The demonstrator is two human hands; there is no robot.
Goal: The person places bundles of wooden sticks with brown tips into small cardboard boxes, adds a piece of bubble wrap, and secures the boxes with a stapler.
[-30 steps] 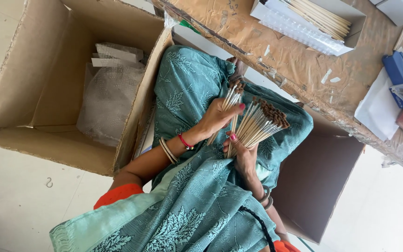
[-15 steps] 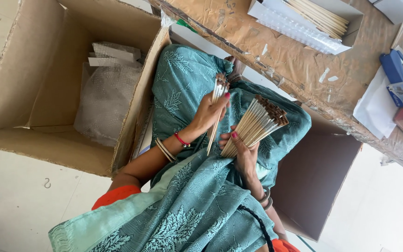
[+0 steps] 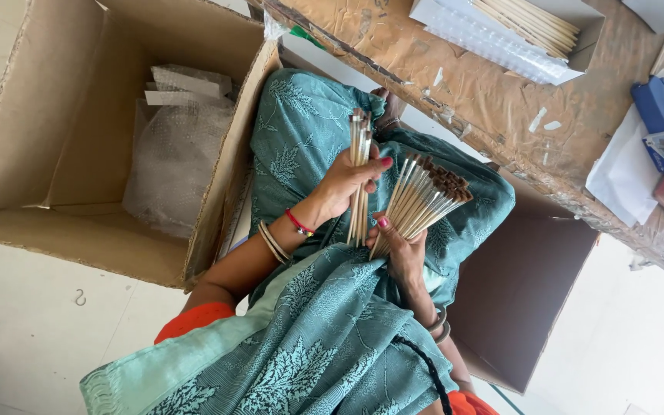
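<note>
I sit with teal patterned cloth [image 3: 309, 154] over my lap. My left hand [image 3: 341, 188], with a red thread and bangles at the wrist, grips a small bundle of thin wooden sticks [image 3: 360, 146] held nearly upright. Just to its right, my right hand [image 3: 403, 247] clasps a larger, fanned bundle of sticks [image 3: 426, 198] with brown tips pointing up and to the right. The two bundles are apart, and the hands almost touch at the fingertips.
An open cardboard box [image 3: 55, 154] with a bubble-wrap bag [image 3: 178, 161] lies at the left. A brown-paper-covered table [image 3: 455, 84] runs across the top, carrying a white tray of sticks [image 3: 516, 31], a blue tool [image 3: 659, 127] and white paper [image 3: 624, 177]. A brown carton [image 3: 516, 292] stands at the right.
My left hand has drawn the small bundle leftward, away from the large bundle, and turned it more upright. My right hand stays in place with the fanned sticks.
</note>
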